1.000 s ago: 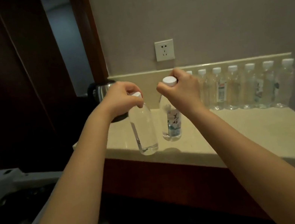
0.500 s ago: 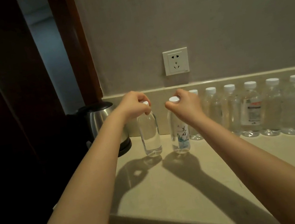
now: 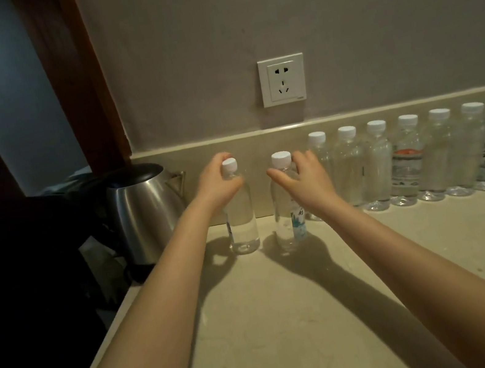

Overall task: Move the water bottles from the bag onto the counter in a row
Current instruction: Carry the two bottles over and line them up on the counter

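Observation:
Two clear water bottles with white caps stand upright on the beige counter (image 3: 291, 321), close to the back ledge. My left hand (image 3: 218, 184) grips the neck of the left bottle (image 3: 242, 226). My right hand (image 3: 304, 176) is curled around the upper part of the right bottle (image 3: 286, 221), which carries a blue and white label. Right of them, several more bottles (image 3: 409, 164) stand in a row against the ledge, reaching to the frame's right edge. The bag is out of view.
A steel kettle (image 3: 146, 213) stands at the counter's left end, just left of my left hand. A white wall socket (image 3: 282, 79) sits above the bottles. The counter's left edge drops into a dark area.
Both hands carried their bottles from the counter's front edge to the back, beside the row. The bottles now stand on the counter and my fingers have slid down from the caps.

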`<state>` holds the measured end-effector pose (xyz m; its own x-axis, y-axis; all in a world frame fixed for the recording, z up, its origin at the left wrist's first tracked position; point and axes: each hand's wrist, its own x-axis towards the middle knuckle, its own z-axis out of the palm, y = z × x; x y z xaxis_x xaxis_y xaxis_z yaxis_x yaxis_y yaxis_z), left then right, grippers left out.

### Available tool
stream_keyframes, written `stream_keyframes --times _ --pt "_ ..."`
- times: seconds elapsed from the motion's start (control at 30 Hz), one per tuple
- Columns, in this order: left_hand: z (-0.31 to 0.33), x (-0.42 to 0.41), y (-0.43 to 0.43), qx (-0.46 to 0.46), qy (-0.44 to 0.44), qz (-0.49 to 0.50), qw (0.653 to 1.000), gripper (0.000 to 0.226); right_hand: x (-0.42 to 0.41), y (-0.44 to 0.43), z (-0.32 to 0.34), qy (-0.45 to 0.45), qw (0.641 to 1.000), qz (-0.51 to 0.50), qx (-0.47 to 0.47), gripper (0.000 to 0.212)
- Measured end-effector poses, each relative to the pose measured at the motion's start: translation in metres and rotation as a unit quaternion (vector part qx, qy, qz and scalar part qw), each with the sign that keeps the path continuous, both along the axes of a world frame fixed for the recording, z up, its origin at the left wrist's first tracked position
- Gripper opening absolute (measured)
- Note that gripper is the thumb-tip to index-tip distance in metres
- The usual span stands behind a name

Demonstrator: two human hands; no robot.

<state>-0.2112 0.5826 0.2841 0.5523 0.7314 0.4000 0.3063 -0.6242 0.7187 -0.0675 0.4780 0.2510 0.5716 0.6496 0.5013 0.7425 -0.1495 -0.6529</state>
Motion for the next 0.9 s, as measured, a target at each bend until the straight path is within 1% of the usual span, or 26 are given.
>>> stream_keyframes --times 0.07,0.13,0.17,0.2,0.27,0.3,0.37,0.43,0.53,0.6,0.7,0.77,0.9 --pt "-0.017 -0.001 0.002 -0.03 -0.016 0.011 0.999 0.058 -0.001 -0.009 -0.011 0.035 0.999 0.016 0.0 0.059" --pt "-0.037 -0.003 0.005 -0.035 0.015 0.045 0.998 0.073 -0.002 -0.016 -0.023 0.039 0.999 0.018 -0.028 0.068" --pt "-0.048 -0.004 0.005 -0.046 0.033 0.064 0.996 0.078 -0.002 -0.019 -0.03 0.041 0.998 0.018 -0.053 0.07" --pt "-0.057 -0.005 0.003 -0.064 0.047 0.075 0.994 0.079 -0.002 -0.021 -0.037 0.044 0.996 0.02 -0.081 0.069" --pt "-0.071 -0.007 0.0 -0.117 0.061 0.076 0.988 0.073 -0.001 -0.023 -0.049 0.057 0.991 0.029 -0.121 0.069" --pt "-0.075 -0.007 -0.001 -0.137 0.059 0.073 0.986 0.071 0.0 -0.022 -0.052 0.062 0.99 0.034 -0.123 0.068" --pt "-0.076 -0.004 -0.001 -0.145 0.047 0.069 0.986 0.07 0.004 -0.02 -0.054 0.067 0.991 0.035 -0.111 0.064" --pt "-0.074 0.0 0.001 -0.141 0.042 0.061 0.987 0.066 0.008 -0.018 -0.052 0.071 0.992 0.023 -0.106 0.06" --pt "-0.071 0.011 0.002 -0.136 0.06 0.052 0.988 0.059 0.014 -0.014 -0.052 0.052 0.992 -0.003 -0.114 0.054" --pt "-0.072 0.02 0.003 -0.127 0.09 0.049 0.987 0.056 0.016 -0.011 -0.053 0.03 0.993 -0.018 -0.116 0.052" --pt "-0.078 0.035 0.005 -0.102 0.15 0.047 0.982 0.044 0.021 -0.006 -0.057 -0.013 0.991 -0.052 -0.12 0.043" --pt "-0.081 0.044 0.006 -0.095 0.165 0.042 0.981 0.038 0.028 -0.003 -0.061 -0.028 0.988 -0.082 -0.131 0.039" --pt "-0.081 0.056 0.008 -0.081 0.186 0.047 0.978 0.034 0.038 0.003 -0.061 -0.027 0.98 -0.117 -0.157 0.036"
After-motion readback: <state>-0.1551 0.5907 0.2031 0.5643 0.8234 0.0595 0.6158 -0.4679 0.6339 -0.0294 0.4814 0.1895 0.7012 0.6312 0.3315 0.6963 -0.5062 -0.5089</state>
